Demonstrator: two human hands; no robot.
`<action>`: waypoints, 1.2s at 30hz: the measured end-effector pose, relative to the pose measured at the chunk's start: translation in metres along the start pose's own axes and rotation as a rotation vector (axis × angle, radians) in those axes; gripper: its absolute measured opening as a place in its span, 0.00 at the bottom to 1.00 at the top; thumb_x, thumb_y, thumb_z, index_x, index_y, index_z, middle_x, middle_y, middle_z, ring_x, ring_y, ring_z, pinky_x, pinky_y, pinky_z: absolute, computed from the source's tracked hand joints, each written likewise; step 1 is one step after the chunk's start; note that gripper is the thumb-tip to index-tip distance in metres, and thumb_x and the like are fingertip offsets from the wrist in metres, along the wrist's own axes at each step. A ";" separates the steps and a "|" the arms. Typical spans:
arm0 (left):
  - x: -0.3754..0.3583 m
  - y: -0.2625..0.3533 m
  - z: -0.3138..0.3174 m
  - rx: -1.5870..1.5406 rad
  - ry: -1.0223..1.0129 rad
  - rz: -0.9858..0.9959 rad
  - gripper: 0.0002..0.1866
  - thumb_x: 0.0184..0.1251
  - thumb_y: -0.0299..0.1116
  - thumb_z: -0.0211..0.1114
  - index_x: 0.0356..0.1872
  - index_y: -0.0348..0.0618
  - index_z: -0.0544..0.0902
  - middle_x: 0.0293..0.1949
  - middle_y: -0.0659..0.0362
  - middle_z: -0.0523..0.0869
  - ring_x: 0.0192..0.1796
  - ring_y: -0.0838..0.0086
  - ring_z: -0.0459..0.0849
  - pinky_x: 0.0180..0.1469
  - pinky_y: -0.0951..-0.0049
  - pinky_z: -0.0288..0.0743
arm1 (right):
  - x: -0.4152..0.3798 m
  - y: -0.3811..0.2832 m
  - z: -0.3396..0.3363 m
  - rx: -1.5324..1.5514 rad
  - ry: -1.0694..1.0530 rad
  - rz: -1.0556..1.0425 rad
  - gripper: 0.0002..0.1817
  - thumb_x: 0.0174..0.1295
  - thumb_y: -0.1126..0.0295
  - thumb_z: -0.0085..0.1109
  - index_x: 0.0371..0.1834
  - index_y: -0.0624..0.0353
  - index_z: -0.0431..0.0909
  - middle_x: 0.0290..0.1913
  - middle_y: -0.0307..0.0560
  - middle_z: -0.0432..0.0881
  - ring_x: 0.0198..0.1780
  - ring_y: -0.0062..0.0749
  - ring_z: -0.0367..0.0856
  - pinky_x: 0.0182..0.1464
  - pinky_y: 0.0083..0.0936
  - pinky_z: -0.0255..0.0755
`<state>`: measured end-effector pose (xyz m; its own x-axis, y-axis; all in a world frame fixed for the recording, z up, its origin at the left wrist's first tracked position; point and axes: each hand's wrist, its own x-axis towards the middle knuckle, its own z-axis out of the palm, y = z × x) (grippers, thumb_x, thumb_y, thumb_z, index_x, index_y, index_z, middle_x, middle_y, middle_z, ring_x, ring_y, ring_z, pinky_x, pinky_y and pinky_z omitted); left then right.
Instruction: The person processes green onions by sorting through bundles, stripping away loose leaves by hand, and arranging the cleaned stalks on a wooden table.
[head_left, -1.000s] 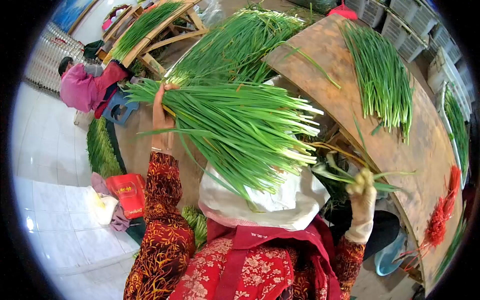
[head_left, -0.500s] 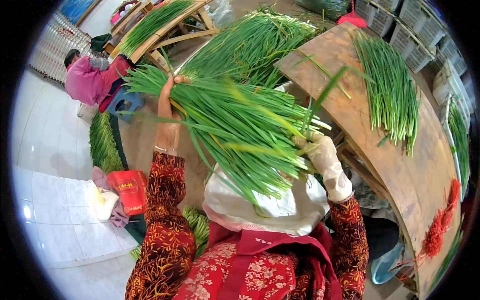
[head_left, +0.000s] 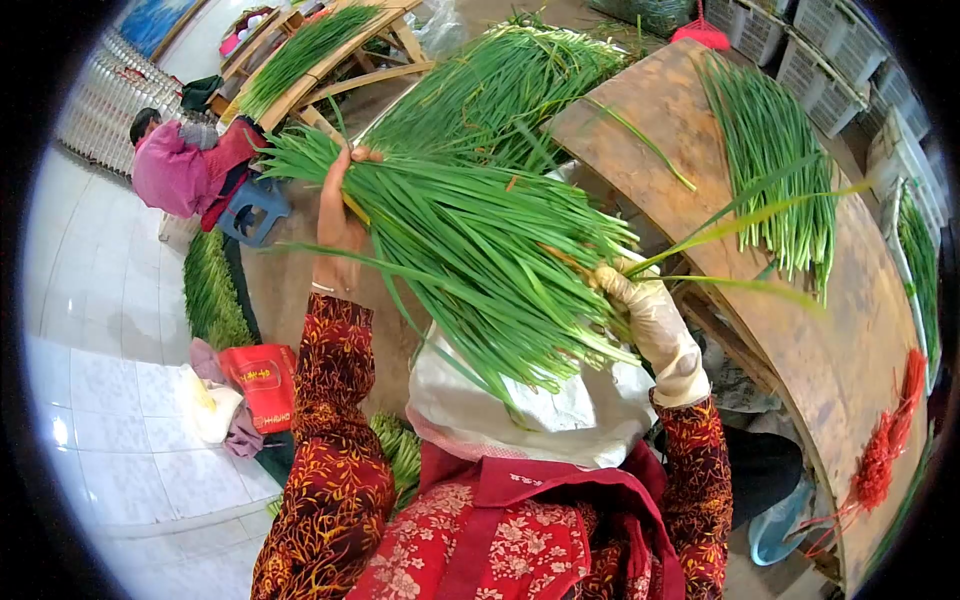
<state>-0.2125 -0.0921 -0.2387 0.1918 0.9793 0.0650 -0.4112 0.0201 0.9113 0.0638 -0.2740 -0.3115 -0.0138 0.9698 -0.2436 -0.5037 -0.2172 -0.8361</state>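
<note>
A big bunch of garlic chives (head_left: 480, 240) lies across my lap, leaf tips to the left and pale stem ends to the right. My left hand (head_left: 343, 195), bare, is closed around the leafy end. At the stem end, my right hand (head_left: 645, 310) wears a thin whitish glove and pinches a few loose chive leaves (head_left: 715, 235), some yellowish. These leaves stick out to the right over the board's edge. Beneath the bunch, a white plastic sheet (head_left: 470, 405) covers my lap.
A curved wooden board (head_left: 700, 170) at my right bears a chive bundle (head_left: 780, 170) and red ties (head_left: 885, 450). Ahead lies a large chive heap (head_left: 490, 95). Another person (head_left: 180, 165) sits upper left by a blue stool (head_left: 255, 210). A red bag (head_left: 260, 385) is on the left.
The loose leaves at my right hand have swung from over the bunch out to the right. My right hand has shifted slightly; my left hand keeps its hold.
</note>
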 end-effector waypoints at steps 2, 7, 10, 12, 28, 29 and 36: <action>0.002 -0.001 -0.007 -0.119 -0.111 -0.086 0.08 0.69 0.37 0.49 0.30 0.50 0.70 0.29 0.68 0.72 0.33 0.84 0.73 0.35 0.80 0.70 | -0.004 -0.001 0.004 0.107 -0.024 -0.004 0.12 0.61 0.61 0.56 0.37 0.59 0.74 0.25 0.32 0.75 0.20 0.12 0.58 0.23 0.10 0.54; 0.003 -0.008 -0.023 -0.128 -0.011 -0.077 0.08 0.70 0.36 0.48 0.30 0.50 0.70 0.30 0.68 0.71 0.31 0.85 0.71 0.35 0.80 0.67 | -0.046 0.015 -0.034 0.070 -0.128 -0.047 0.15 0.62 0.57 0.51 0.24 0.54 0.69 0.15 0.27 0.58 0.18 0.14 0.56 0.23 0.13 0.51; -0.001 -0.015 -0.036 -0.243 -0.004 -0.090 0.07 0.70 0.35 0.48 0.31 0.49 0.71 0.31 0.68 0.72 0.33 0.84 0.72 0.38 0.79 0.68 | -0.098 0.045 -0.093 0.239 0.279 -0.133 0.10 0.62 0.61 0.50 0.30 0.54 0.66 0.15 0.26 0.61 0.15 0.12 0.59 0.19 0.18 0.63; 0.000 -0.019 -0.052 -0.453 -0.104 -0.113 0.05 0.66 0.33 0.54 0.32 0.48 0.71 0.32 0.66 0.73 0.35 0.81 0.75 0.38 0.77 0.71 | -0.125 0.084 -0.124 0.597 0.555 -0.276 0.09 0.65 0.65 0.47 0.27 0.53 0.64 0.17 0.27 0.61 0.16 0.13 0.60 0.24 0.18 0.65; 0.008 -0.030 -0.073 -0.634 -0.166 -0.281 0.04 0.64 0.33 0.55 0.31 0.48 0.71 0.31 0.66 0.74 0.34 0.77 0.76 0.39 0.73 0.73 | 0.019 0.029 -0.003 0.271 -0.074 -0.029 0.22 0.57 0.68 0.60 0.55 0.59 0.70 0.49 0.40 0.77 0.45 0.23 0.74 0.48 0.23 0.68; 0.007 -0.028 -0.070 -0.648 -0.176 -0.329 0.04 0.65 0.33 0.55 0.31 0.48 0.71 0.31 0.66 0.74 0.34 0.77 0.76 0.39 0.73 0.73 | 0.012 0.030 -0.007 0.187 -0.084 0.013 0.23 0.56 0.68 0.60 0.55 0.59 0.70 0.48 0.40 0.77 0.44 0.23 0.74 0.47 0.23 0.68; 0.005 -0.032 -0.070 -0.649 -0.164 -0.207 0.05 0.67 0.32 0.52 0.32 0.46 0.71 0.33 0.65 0.73 0.36 0.79 0.75 0.38 0.77 0.71 | -0.068 0.058 -0.072 0.666 0.008 -0.248 0.11 0.61 0.57 0.53 0.27 0.50 0.72 0.19 0.31 0.63 0.18 0.10 0.60 0.17 0.13 0.56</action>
<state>-0.2609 -0.0733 -0.2961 0.4344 0.9004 0.0231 -0.7908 0.3690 0.4883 0.0976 -0.3610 -0.3788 0.1748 0.9805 -0.0904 -0.9120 0.1266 -0.3902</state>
